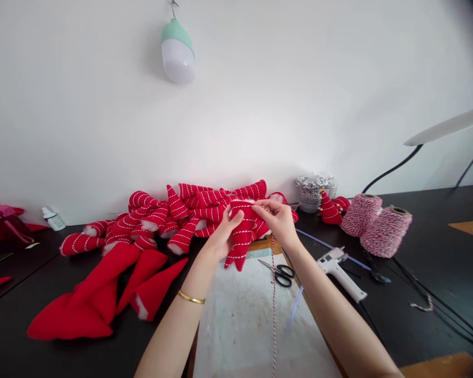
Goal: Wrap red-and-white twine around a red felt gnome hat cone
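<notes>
My left hand [224,231] is closed around a red stuffed felt cone [242,233], its tip pointing down. Rows of red-and-white twine circle the cone. At its wide upper rim, my right hand [276,216] pinches the twine [274,294], whose loose length hangs straight down over the work mat [236,325]. Black-handled scissors [281,274] lie on the mat, just under my right forearm. Behind my hands is a pile of similar twine-wrapped red cones [150,218]. Plain red cones [90,294] without twine lie at the left front.
Right of my arm lies a white glue gun [341,273] with a cord. Beyond it stand two twine spools [386,226], a small decorated red cone [330,209] and a clear tub [315,191]. A small white bottle [53,219] stands left. A bulb lamp [178,52] hangs on the wall.
</notes>
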Motion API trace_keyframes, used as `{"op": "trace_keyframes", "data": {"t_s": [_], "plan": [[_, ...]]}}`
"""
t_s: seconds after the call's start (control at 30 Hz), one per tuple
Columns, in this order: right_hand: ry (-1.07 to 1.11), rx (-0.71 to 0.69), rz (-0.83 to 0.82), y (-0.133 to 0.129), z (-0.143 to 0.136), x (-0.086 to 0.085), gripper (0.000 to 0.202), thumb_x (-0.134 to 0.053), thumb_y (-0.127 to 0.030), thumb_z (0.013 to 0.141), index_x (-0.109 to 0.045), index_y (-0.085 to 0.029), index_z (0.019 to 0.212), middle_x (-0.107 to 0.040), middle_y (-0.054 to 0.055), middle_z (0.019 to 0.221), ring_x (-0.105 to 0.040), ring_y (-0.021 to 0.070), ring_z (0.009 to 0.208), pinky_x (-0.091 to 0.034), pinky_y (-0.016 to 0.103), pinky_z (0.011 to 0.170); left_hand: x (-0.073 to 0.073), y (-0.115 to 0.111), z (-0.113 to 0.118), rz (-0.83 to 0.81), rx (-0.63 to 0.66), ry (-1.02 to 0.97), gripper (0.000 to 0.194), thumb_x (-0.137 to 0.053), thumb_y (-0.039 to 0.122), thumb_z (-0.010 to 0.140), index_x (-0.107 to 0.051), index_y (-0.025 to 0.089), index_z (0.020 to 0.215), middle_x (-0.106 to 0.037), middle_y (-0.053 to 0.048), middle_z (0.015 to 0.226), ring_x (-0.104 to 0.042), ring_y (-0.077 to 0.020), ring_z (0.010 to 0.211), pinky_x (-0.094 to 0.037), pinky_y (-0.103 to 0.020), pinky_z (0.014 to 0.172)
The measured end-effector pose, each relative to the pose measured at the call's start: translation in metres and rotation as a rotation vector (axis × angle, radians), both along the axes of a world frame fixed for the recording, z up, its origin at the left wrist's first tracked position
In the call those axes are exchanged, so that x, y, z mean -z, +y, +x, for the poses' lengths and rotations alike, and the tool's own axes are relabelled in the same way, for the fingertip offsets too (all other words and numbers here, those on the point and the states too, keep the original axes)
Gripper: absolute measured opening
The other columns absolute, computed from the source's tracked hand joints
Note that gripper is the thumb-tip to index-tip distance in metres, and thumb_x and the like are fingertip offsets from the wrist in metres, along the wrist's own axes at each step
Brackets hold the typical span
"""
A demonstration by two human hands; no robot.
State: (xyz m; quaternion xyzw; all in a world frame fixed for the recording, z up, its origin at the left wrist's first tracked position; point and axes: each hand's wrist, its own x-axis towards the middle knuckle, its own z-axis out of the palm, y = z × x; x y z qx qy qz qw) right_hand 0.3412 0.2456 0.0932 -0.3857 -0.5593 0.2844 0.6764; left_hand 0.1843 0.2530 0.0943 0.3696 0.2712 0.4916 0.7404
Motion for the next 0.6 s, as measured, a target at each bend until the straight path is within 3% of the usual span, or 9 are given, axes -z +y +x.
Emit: {"op": "trace_keyframes", "data": {"t_s": [0.07, 0.13, 0.4, 0.6], "plan": [[-0.050, 0.025, 0.025, -0.002, -0.003, 0.000, 0.025, -0.075, -0.043, 0.076, -0.076, -0.018, 0.082, -0.065, 0.002, 0.066, -0.051, 0.0141, 0.058, -0.041, 0.026, 0.054, 0.002, 0.001, 0.006, 0.087, -0.114, 0.070, 0.087, -0.086, 0.019, 0.069, -0.039, 0.031, 0.141, -0.074, -0.006, 0.108, -0.073, -0.0216, 0.092, -0.059, -0.033, 0.082], [-0.064, 0.005, 0.033, -0.003, -0.004, 0.000, 0.025, -0.075, -0.043, 0.076, -0.076, -0.019, 0.083, -0.068, 0.003, 0.070, -0.054, 0.0154, 0.061, -0.043, 0.027, 0.055, 0.002, 0.001, 0.008, 0.116, -0.145, 0.118, 0.090, -0.088, 0.015, 0.066, -0.039, 0.030, 0.141, -0.074, -0.006, 0.107, -0.073, -0.0214, 0.093, -0.058, -0.033, 0.085], [-0.033, -0.026, 0.004, -0.003, 0.008, -0.005, 0.029, -0.077, -0.042, 0.076, -0.079, -0.019, 0.092, -0.063, 0.001, 0.067, -0.051, 0.0145, 0.060, -0.040, 0.027, 0.056, 0.001, 0.002, -0.003, 0.024, 0.020, 0.056, 0.049, -0.079, 0.020, 0.076, -0.060, 0.021, 0.120, -0.076, -0.009, 0.099, -0.074, -0.0249, 0.087, -0.061, -0.035, 0.077], [0.024, -0.088, -0.075, -0.004, 0.008, -0.007, 0.033, -0.078, -0.044, 0.073, -0.077, -0.018, 0.094, -0.049, -0.004, 0.055, -0.032, 0.0087, 0.046, -0.025, 0.025, 0.044, 0.001, 0.005, -0.008, -0.060, 0.093, -0.001, 0.029, -0.073, 0.029, 0.082, -0.066, 0.014, 0.106, -0.075, -0.011, 0.086, -0.073, -0.0241, 0.073, -0.060, -0.033, 0.064]]}}
